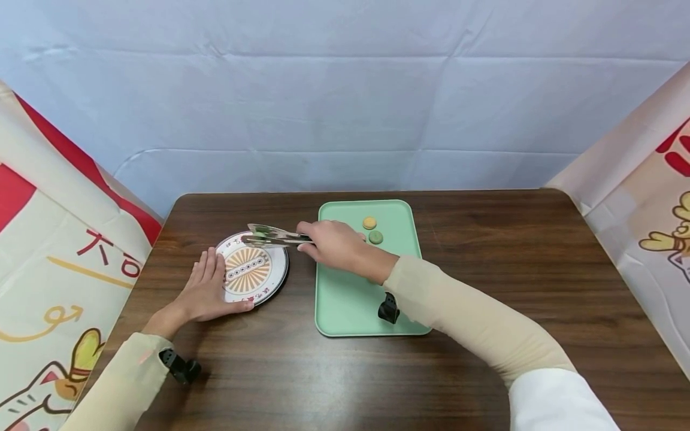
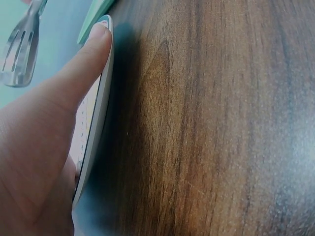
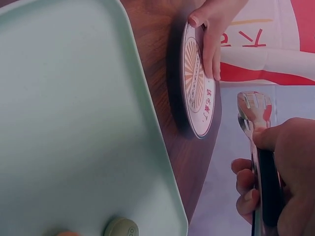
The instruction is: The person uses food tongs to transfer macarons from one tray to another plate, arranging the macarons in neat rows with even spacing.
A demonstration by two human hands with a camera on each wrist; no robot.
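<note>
One plate (image 1: 254, 261), one tray (image 1: 350, 305), one tongs (image 1: 275, 237), at least two discs (image 1: 369, 222) show.

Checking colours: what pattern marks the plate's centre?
The plate bears an orange sunburst, clearest in the head view.

The head view is looking forward and down over the table (image 1: 485, 245); both wrist views are sitting closer, tipped sideways — left skimming the plate (image 2: 97, 123), right facing across the tray (image 3: 74, 123) — both catching the tongs (image 2: 21, 56).

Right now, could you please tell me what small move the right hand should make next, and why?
Probably swing the tongs over to the green disc: the right hand holds them above the plate, with nothing visible in them, while the disc lies on the tray.
</note>
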